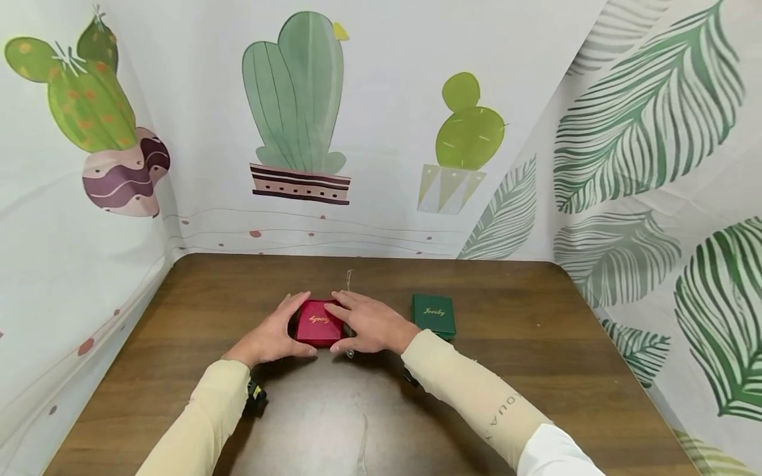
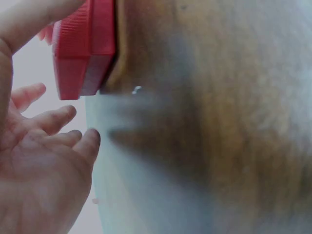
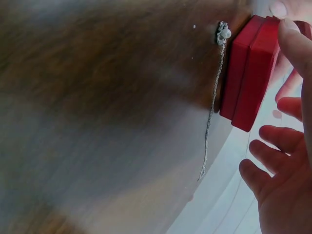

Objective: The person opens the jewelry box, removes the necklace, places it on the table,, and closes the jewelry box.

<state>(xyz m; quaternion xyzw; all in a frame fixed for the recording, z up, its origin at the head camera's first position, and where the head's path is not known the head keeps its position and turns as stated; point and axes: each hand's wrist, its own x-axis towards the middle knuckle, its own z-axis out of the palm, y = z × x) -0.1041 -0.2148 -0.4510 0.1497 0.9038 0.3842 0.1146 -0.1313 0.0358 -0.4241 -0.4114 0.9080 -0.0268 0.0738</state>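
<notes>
A closed red jewelry box (image 1: 314, 334) sits on the brown table, its gold "Jewelry" lettering upside down in the head view. My left hand (image 1: 270, 337) holds its left side, thumb at the near edge and a finger at the far corner. From the right, my right hand (image 1: 376, 324) spans it too, with one finger on the lid and the thumb (image 3: 295, 46) by the near edge. The other fingers of both hands spread clear of the box. Along its right side lies a silver chain (image 3: 213, 105) with a pearl-like pendant (image 3: 224, 33), partly covered by my right hand.
A green jewelry box (image 1: 434, 314) lies to the right, just beyond my right wrist. The wooden table (image 1: 524, 330) has rounded far corners. Behind it hangs a white cloth (image 1: 387, 132) printed with cacti and leaves.
</notes>
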